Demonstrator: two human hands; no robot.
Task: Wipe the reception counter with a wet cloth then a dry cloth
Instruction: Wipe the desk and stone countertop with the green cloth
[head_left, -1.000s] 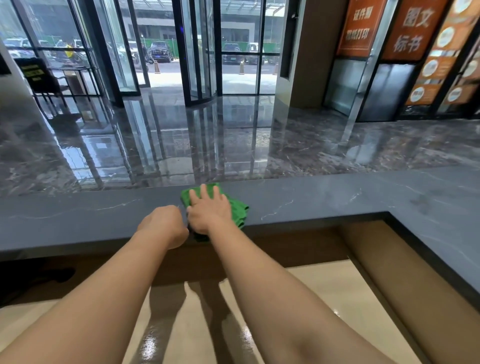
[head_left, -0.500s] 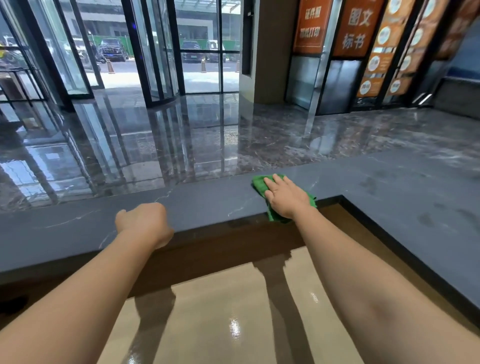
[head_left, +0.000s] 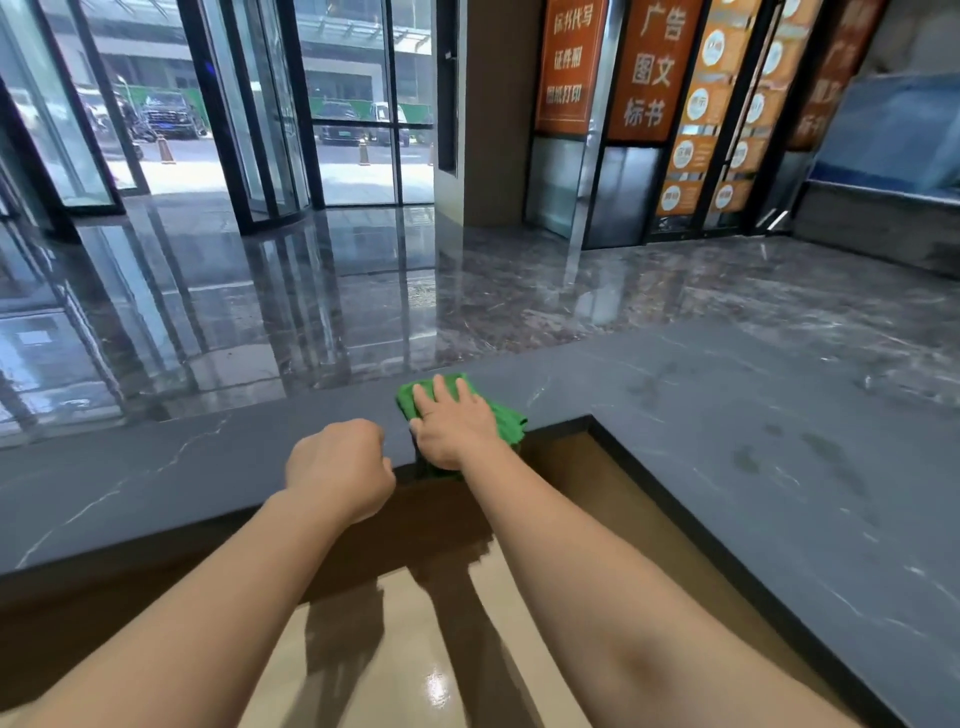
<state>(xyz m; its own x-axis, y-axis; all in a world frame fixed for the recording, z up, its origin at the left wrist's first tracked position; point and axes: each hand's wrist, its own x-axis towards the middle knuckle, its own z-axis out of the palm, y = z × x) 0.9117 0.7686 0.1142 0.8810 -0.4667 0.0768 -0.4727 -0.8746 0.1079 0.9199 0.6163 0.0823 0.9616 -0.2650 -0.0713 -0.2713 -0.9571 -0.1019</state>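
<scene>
Head view. Right hand (head_left: 457, 426) flat, fingers (head_left: 441, 387) straight, pressing the folded green cloth (head_left: 506, 421) onto the grey veined stone surface (head_left: 727, 415), just left of its inner corner, likely for wiping pressure. Left hand (head_left: 337, 467), farther left of that corner: clenched, seemingly empty, probably bracing.

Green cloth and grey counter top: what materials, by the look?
Green cloth: likely soft woven or microfibre fabric; matte, and it bunches in folds under the flat right hand. Grey counter top: stone or stone-look slab, possibly marble or sintered; thin white veins, a low satin sheen, darker smudges that may be damp marks.
</scene>
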